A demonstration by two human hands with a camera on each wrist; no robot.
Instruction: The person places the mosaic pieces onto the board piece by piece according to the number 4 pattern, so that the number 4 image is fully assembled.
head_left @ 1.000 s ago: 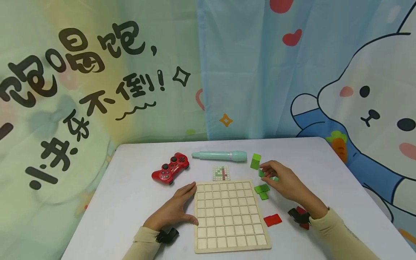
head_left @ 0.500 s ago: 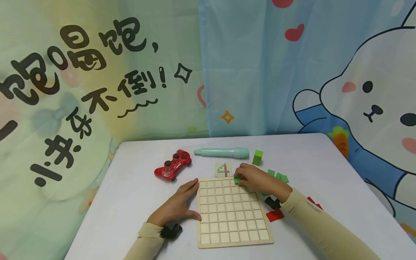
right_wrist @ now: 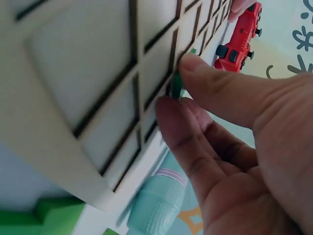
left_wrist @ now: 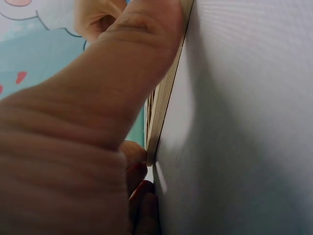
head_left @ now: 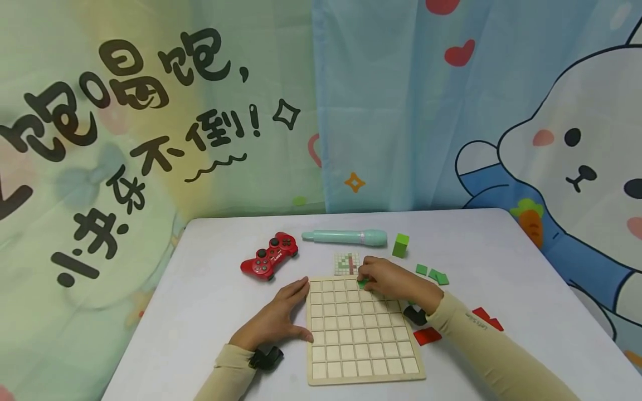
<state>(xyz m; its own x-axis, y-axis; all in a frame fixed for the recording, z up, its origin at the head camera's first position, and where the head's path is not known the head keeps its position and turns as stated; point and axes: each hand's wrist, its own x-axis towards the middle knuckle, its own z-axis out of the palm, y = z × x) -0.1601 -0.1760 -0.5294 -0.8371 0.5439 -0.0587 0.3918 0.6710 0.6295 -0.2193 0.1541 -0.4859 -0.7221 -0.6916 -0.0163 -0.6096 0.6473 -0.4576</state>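
A pale wooden grid board (head_left: 356,336) lies flat on the table. My left hand (head_left: 276,316) rests along its left edge, fingers and thumb extended; up close in the left wrist view, the thumb (left_wrist: 122,63) touches the board's side. Over the top row, right of the middle, my right hand (head_left: 391,280) pinches a small green square tile (right_wrist: 177,85) between thumb and fingertips. The tile is at the grid's surface; whether it sits fully in a cell cannot be seen. Behind the board is a small pattern card (head_left: 345,263), partly covered by the right hand.
Loose green tiles (head_left: 422,269) and red tiles (head_left: 427,336) lie right of the board. A green block (head_left: 400,245) stands at the back, beside a turquoise pen-shaped stick (head_left: 344,238). A red game controller (head_left: 270,257) lies back left.
My right hand has gone from the green tiles on the right to the board's top row, bringing one green tile. My left hand keeps its place at the board's left edge.
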